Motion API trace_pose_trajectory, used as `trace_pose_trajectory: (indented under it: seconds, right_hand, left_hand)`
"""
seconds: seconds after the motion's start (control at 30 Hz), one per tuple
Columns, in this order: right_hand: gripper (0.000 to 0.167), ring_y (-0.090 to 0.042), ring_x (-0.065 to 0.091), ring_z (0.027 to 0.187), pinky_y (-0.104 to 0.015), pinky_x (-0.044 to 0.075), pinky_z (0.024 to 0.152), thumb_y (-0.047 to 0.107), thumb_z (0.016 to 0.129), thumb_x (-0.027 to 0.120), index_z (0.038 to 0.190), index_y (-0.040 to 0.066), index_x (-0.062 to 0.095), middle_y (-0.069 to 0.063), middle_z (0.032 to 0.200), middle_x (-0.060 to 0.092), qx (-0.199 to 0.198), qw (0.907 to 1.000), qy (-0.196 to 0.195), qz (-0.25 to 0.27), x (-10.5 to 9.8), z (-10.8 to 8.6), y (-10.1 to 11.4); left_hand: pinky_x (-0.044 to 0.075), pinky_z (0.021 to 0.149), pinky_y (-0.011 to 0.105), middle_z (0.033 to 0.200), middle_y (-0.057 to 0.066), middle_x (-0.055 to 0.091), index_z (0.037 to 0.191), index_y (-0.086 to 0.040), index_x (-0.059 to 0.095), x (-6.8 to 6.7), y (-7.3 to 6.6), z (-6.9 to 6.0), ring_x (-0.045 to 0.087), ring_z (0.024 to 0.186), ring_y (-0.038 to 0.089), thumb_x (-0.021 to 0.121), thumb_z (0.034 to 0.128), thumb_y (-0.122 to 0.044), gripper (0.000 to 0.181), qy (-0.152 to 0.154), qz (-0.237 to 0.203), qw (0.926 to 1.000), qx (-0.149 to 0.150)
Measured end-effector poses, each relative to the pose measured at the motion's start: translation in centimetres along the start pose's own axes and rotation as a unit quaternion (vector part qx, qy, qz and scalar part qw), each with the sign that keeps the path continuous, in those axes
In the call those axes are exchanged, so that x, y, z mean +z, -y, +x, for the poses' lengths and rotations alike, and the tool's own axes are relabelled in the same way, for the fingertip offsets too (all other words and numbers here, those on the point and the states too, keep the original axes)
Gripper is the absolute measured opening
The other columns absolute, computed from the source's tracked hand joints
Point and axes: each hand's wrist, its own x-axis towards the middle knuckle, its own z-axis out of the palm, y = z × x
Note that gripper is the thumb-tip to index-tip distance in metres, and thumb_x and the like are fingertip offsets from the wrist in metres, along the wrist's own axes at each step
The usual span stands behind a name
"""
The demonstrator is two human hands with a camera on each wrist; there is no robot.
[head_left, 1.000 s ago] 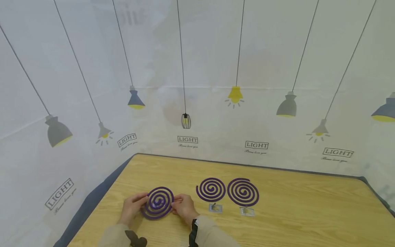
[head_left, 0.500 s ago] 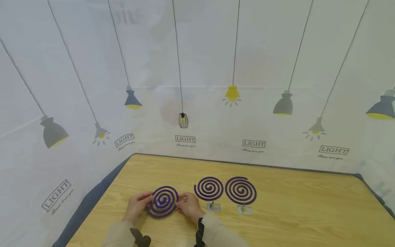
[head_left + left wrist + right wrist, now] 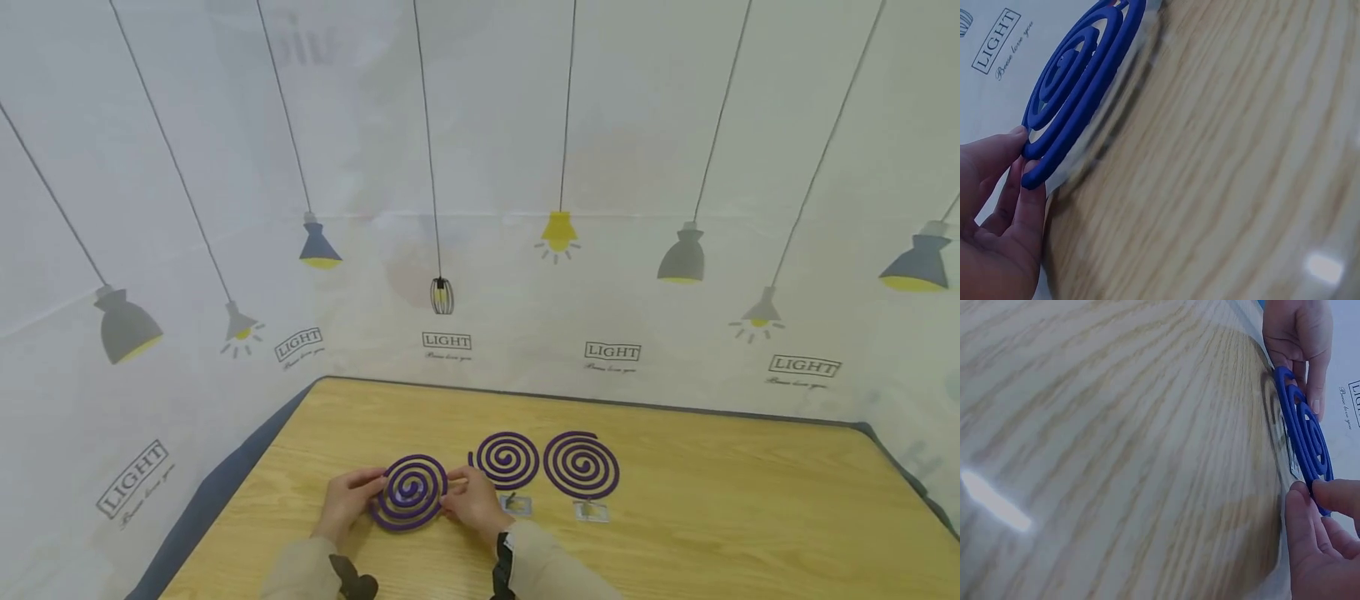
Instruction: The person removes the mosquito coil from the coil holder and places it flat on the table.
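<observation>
A dark purple spiral coil (image 3: pixel 408 492) is held at its two sides, raised and tilted above the wooden table. My left hand (image 3: pixel 351 502) pinches its left edge; in the left wrist view the thumb of the left hand (image 3: pixel 997 206) lies on top and fingers beneath, and the coil (image 3: pixel 1079 81) looks blue. My right hand (image 3: pixel 477 505) pinches the right edge, as the right wrist view shows with the right hand (image 3: pixel 1322 544) and coil (image 3: pixel 1304 437). Something pale and flat shows through the coil's middle, partly hidden.
Two more purple coils, one (image 3: pixel 506 460) beside another (image 3: pixel 581 464), lie flat on the table (image 3: pixel 712 500). Below them lie small metal stands, one (image 3: pixel 517 504) near my right hand and another (image 3: pixel 592 511). A lamp-patterned curtain (image 3: pixel 510 292) surrounds the table.
Both hands and the held coil have moved right, closer to the coils lying flat. The grip on both sides looks the same. The head view has shifted slightly.
</observation>
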Motion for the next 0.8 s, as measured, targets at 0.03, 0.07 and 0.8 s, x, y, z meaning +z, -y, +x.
trace_pose_trajectory:
  seconds: [0.03, 0.07, 0.8]
  right_hand:
    - [0.031, -0.024, 0.061, 0.060, -0.028, 0.052, 0.054, -0.014, 0.072, 0.060, 0.102, -0.011, 0.051, -0.016, 0.071, 0.060, 0.001, 1.0000, -0.001, -0.006, -0.1, -0.1, 0.0]
    - [0.031, -0.023, 0.061, 0.060, -0.027, 0.052, 0.054, -0.014, 0.072, 0.060, 0.102, -0.011, 0.051, -0.015, 0.070, 0.060, 0.001, 0.9999, -0.003, -0.013, -0.2, -0.1, 0.0]
    - [0.035, -0.015, 0.057, 0.056, -0.022, 0.050, 0.051, -0.012, 0.071, 0.062, 0.104, -0.014, 0.052, -0.007, 0.068, 0.056, -0.024, 0.9957, -0.002, -0.089, -2.5, -1.1, -0.6]
  left_hand:
    - [0.049, 0.060, 0.022, 0.094, 0.015, 0.064, 0.102, 0.007, 0.061, 0.1, -0.1, 0.0, 0.057, 0.070, 0.010, 0.064, 0.0780, -0.005, 0.027, 0.002, -0.001, 1.0000, -0.001]
    - [0.049, 0.061, 0.022, 0.094, 0.016, 0.064, 0.102, 0.007, 0.061, 0.2, -0.1, 0.0, 0.057, 0.070, 0.010, 0.064, 0.0779, -0.005, 0.027, 0.003, 0.000, 1.0000, -0.002]
    - [0.049, 0.058, 0.023, 0.090, 0.015, 0.064, 0.099, 0.009, 0.062, 2.4, -1.0, -0.6, 0.057, 0.067, 0.011, 0.065, 0.0775, -0.005, 0.026, 0.033, 0.009, 0.9993, 0.017]
